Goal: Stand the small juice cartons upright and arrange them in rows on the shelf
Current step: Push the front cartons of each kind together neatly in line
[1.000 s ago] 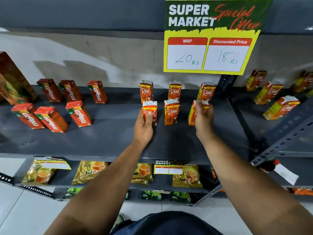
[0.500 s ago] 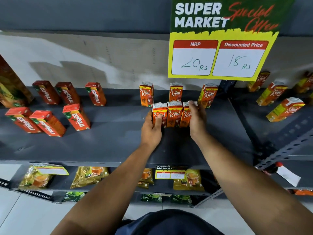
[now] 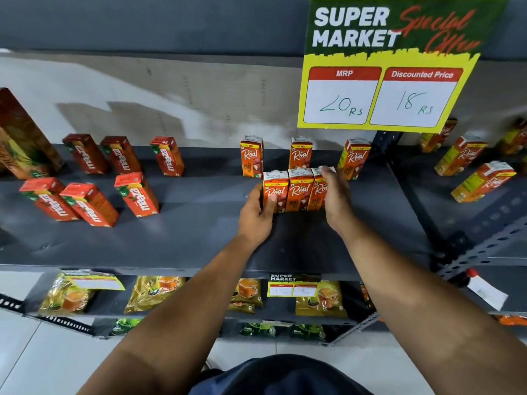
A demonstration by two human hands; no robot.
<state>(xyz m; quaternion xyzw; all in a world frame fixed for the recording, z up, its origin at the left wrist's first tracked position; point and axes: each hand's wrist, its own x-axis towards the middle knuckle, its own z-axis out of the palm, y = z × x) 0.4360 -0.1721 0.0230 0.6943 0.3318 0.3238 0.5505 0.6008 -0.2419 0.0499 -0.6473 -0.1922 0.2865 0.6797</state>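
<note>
Front row: three orange "Real" cartons (image 3: 296,189) stand upright and pressed side by side on the grey shelf (image 3: 199,238), each marked "Rs. 10/-" near the top.
Left hand (image 3: 256,215): cupped against the left end of the row, thumb across the face of the leftmost carton, fingers behind it; a loose hold, not a closed fist.
Right hand (image 3: 336,195): curved around the right end of the row, fingers over the top of the rightmost carton and covering part of its logo; partly open, pressing inward.
Back row: three more "Real" cartons (image 3: 301,152) stand upright farther back, well apart from one another; the right one shows a yellow side panel.
Left of shelf: six red "maaza" cartons (image 3: 137,193) stand in two loose rows of three, spaced apart.
Far left: a tall dark red carton (image 3: 22,138), its print too blurred to read.
Sign (image 3: 387,64): hangs above right, reading "SUPER MARKET Special Offer", with "MRP 20 Rs" and "Discounted Price 18 Rs" handwritten in white boxes.
Right bay: further "Real" cartons (image 3: 482,181) stand on the neighbouring shelf, angled in the wide lens.
Lower shelf: gold tea pouches (image 3: 154,292) and a small "SUPER MARKET" price tag (image 3: 292,286), figures illegible.
</note>
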